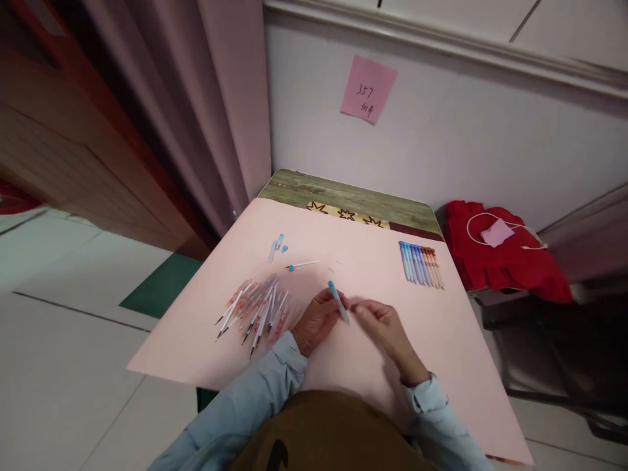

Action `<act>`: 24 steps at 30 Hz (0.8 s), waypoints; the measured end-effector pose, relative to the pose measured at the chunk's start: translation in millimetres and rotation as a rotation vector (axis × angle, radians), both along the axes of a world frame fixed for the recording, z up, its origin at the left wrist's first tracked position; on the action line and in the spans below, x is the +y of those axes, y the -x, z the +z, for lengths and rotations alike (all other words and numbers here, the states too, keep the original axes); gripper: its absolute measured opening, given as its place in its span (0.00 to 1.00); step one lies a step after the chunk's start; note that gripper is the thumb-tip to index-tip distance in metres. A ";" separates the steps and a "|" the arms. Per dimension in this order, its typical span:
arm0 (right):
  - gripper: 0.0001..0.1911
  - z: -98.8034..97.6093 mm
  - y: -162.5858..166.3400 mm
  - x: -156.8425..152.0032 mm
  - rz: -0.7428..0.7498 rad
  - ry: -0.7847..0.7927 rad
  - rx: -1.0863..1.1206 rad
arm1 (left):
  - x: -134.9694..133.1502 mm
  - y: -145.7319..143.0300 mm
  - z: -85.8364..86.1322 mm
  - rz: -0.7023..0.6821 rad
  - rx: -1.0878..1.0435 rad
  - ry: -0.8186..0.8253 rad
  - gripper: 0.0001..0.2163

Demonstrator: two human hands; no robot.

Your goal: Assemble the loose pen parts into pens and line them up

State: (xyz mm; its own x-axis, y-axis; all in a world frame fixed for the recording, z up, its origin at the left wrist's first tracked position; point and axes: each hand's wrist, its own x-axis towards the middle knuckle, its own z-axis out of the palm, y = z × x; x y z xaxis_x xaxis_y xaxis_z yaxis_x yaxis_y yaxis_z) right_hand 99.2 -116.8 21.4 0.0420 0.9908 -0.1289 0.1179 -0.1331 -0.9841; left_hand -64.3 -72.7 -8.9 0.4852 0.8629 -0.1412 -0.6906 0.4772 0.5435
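Observation:
A light-blue pen (pixel 338 301) is gripped in my left hand (pixel 316 320), its blue end up and its pale tip pointing down to the right. Just right of it, my right hand (pixel 380 322) has thumb and forefinger pinched together; anything between them is too small to make out. Beyond the hands lie a pen refill (pixel 307 263), a small blue cap (pixel 284 248) and blue pen barrel parts (pixel 275 248). Two tiny clear pieces (pixel 331 270) rest just past the held pen. Left of my left hand is a pile of refills and barrel parts (pixel 258 311).
A row of blue, purple and brown pens (pixel 422 264) lies at the right of the pink-covered table (pixel 383 255). A red cloth (pixel 500 265) with a white cable sits on a seat to the right. A wall with a pink note (pixel 369 89) stands behind.

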 end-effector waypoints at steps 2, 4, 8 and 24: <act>0.19 5.7 -10.0 14.2 -0.141 -0.069 -0.099 | -2.2 2.5 -1.0 -0.105 -0.043 -0.001 0.12; 0.18 8.4 -8.7 34.1 -0.180 -0.158 -0.182 | -4.8 5.8 -1.4 -0.286 -0.081 -0.032 0.14; 0.12 4.6 32.0 80.2 0.059 -0.377 -0.383 | -7.4 12.2 -1.3 -0.512 -0.114 -0.166 0.17; 0.06 -26.4 115.9 142.0 0.271 -0.425 -0.734 | -8.1 19.0 -6.9 -0.608 -0.073 -0.312 0.22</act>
